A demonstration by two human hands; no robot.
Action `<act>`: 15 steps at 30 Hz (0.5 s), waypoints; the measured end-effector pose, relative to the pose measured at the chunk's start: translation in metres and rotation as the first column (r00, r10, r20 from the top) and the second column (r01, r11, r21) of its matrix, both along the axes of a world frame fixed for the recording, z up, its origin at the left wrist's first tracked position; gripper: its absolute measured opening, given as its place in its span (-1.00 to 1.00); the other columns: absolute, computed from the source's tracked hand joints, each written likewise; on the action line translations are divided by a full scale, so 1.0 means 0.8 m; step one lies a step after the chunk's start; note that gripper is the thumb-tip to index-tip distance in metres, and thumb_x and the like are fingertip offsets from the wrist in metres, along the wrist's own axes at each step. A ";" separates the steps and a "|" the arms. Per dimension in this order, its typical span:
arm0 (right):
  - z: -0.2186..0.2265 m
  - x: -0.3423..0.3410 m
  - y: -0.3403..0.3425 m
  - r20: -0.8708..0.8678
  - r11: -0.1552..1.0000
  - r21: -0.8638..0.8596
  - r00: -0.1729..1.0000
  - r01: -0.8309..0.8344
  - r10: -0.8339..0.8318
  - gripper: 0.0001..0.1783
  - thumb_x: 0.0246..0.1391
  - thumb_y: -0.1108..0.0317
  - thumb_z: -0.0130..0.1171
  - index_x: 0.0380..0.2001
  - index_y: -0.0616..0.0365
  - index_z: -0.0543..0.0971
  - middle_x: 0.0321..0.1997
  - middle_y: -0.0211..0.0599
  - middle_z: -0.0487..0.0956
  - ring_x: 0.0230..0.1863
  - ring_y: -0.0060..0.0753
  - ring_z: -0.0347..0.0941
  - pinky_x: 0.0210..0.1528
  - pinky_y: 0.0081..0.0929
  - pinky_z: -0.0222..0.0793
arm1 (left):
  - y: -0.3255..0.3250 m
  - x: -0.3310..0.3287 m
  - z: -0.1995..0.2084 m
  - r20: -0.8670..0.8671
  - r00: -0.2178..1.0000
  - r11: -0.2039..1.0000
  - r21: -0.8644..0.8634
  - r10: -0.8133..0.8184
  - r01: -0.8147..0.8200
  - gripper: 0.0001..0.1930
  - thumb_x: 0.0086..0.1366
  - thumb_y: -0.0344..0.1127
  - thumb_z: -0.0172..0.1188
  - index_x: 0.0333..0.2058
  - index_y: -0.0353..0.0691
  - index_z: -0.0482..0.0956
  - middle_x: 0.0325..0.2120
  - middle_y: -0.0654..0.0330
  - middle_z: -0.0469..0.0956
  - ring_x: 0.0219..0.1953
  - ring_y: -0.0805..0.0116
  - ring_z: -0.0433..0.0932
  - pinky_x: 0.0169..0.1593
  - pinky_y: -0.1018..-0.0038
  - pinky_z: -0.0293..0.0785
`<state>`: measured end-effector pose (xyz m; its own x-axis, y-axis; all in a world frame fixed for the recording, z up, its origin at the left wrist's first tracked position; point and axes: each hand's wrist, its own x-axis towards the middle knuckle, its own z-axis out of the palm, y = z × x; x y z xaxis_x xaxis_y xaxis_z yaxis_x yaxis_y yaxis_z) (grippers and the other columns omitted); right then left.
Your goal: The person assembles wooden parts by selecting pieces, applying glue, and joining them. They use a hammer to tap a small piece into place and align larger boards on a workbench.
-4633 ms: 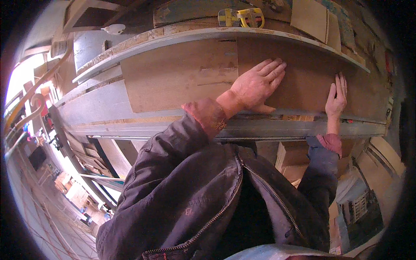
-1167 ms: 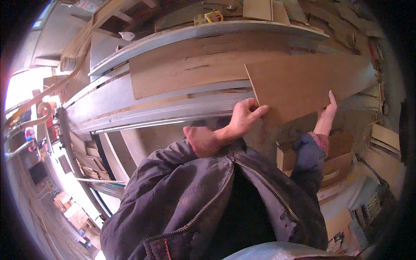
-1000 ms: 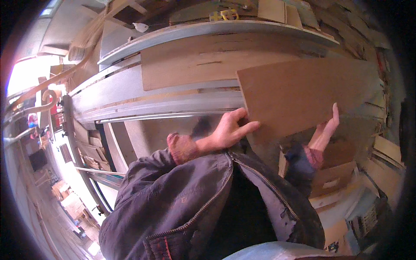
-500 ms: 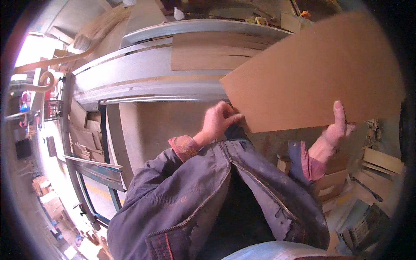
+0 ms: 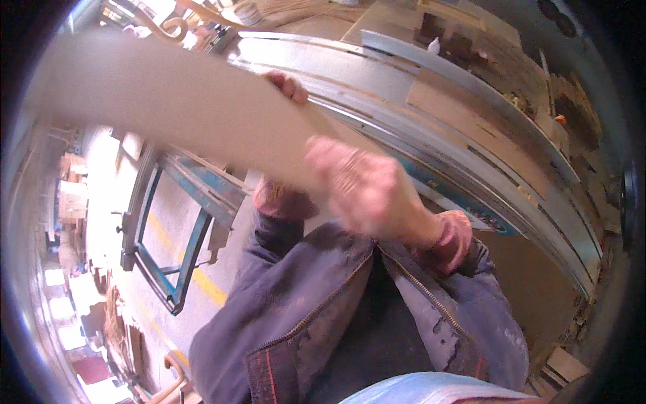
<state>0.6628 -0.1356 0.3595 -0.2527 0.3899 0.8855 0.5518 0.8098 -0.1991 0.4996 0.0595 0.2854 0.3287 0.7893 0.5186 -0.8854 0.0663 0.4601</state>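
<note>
A thin, flat light-brown board (image 5: 182,108) stretches from in front of my chest out to the far left, blurred at its outer end. My left hand (image 5: 287,87) reaches beneath it; only its fingertips show, curled over the board's far edge, and the palm is hidden. At the board's right end my right hand (image 5: 363,185) is closed on it, slightly smeared by motion. Both cuffs of my dusty dark jacket are close together.
Beyond the board runs a long metal machine table (image 5: 377,57) with another brown sheet (image 5: 464,111) lying on it. A small white bottle (image 5: 434,46) stands behind. At left a teal metal frame (image 5: 192,269) juts out over a floor with a yellow stripe (image 5: 210,286).
The board has swung from the right side over to the left. My left hand has gone under it to the far edge, and my right hand has come inward to its right end.
</note>
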 end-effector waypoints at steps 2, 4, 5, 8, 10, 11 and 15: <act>-0.020 -0.061 -0.012 -0.038 0.996 -0.069 0.998 -0.058 0.056 -0.67 0.07 0.41 0.26 -0.10 0.31 0.71 0.09 0.11 0.70 0.10 0.10 0.70 0.18 -0.05 0.65 | 0.040 -0.071 -0.015 -0.036 0.974 0.930 0.289 -0.225 0.226 -0.52 0.47 0.16 0.13 0.04 -0.14 0.61 -0.36 0.22 0.56 -0.36 0.31 0.44 -0.16 0.28 0.34; -0.040 -0.092 -0.013 -0.053 0.975 -0.124 0.982 -0.186 0.181 -0.68 0.04 0.41 0.30 -0.12 0.29 0.72 0.10 0.02 0.70 0.10 0.01 0.69 0.18 -0.11 0.66 | 0.037 -0.121 -0.043 0.021 0.974 0.886 0.420 -0.224 0.195 -0.54 0.49 0.15 0.11 0.01 -0.12 0.63 -0.38 0.28 0.56 -0.37 0.34 0.44 -0.14 0.31 0.32; -0.051 -0.099 -0.010 -0.037 0.958 -0.141 0.968 -0.251 0.248 -0.69 0.02 0.41 0.32 -0.14 0.28 0.72 0.10 -0.03 0.71 0.10 -0.04 0.69 0.18 -0.14 0.67 | 0.031 -0.141 -0.053 0.078 0.979 0.908 0.394 -0.189 0.144 -0.56 0.50 0.15 0.10 -0.01 -0.11 0.63 -0.39 0.30 0.56 -0.37 0.36 0.44 -0.14 0.32 0.31; -0.071 -0.119 0.002 -0.009 0.920 -0.144 0.930 -0.364 0.367 -0.71 0.04 0.36 0.28 -0.17 0.24 0.73 0.09 -0.08 0.71 0.12 -0.09 0.68 0.21 -0.18 0.64 | -0.014 -0.199 -0.068 0.225 0.974 0.951 0.307 -0.022 -0.050 -0.57 0.55 0.19 0.06 -0.15 -0.06 0.64 -0.47 0.37 0.54 -0.42 0.41 0.42 -0.17 0.36 0.30; -0.078 -0.123 0.018 0.015 0.864 -0.181 0.877 -0.469 0.479 -0.66 -0.03 0.31 0.35 -0.16 0.21 0.72 0.10 -0.11 0.69 0.16 -0.09 0.65 0.23 -0.19 0.63 | -0.050 -0.229 -0.072 0.355 0.922 0.963 0.153 0.158 -0.224 -0.53 0.58 0.23 0.02 -0.28 -0.03 0.62 -0.55 0.39 0.50 -0.47 0.45 0.40 -0.21 0.41 0.30; -0.080 -0.122 0.027 0.014 0.805 -0.234 0.826 -0.545 0.563 -0.64 -0.05 0.28 0.38 -0.16 0.21 0.71 0.11 -0.12 0.68 0.18 -0.07 0.63 0.23 -0.18 0.62 | -0.063 -0.237 -0.074 0.315 0.933 0.944 0.219 0.172 -0.248 -0.49 0.57 0.27 -0.02 -0.32 -0.02 0.60 -0.56 0.39 0.50 -0.50 0.46 0.39 -0.23 0.44 0.29; -0.093 -0.090 0.097 -0.087 0.715 -0.361 0.785 -0.599 0.614 -0.51 -0.15 0.13 0.48 -0.20 0.21 0.64 0.10 -0.05 0.64 0.23 0.06 0.55 0.28 -0.11 0.54 | -0.122 -0.256 -0.080 0.283 0.839 0.869 0.033 0.465 -0.493 -0.34 0.58 0.38 -0.15 -0.53 0.03 0.52 -0.66 0.40 0.47 -0.58 0.51 0.39 -0.27 0.51 0.27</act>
<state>0.5905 -0.0577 0.2854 -0.5733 0.4205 0.7032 -0.0203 0.8507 -0.5253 0.2950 -0.0380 0.2211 -0.2331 0.7520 0.6166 -0.8815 -0.4311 0.1926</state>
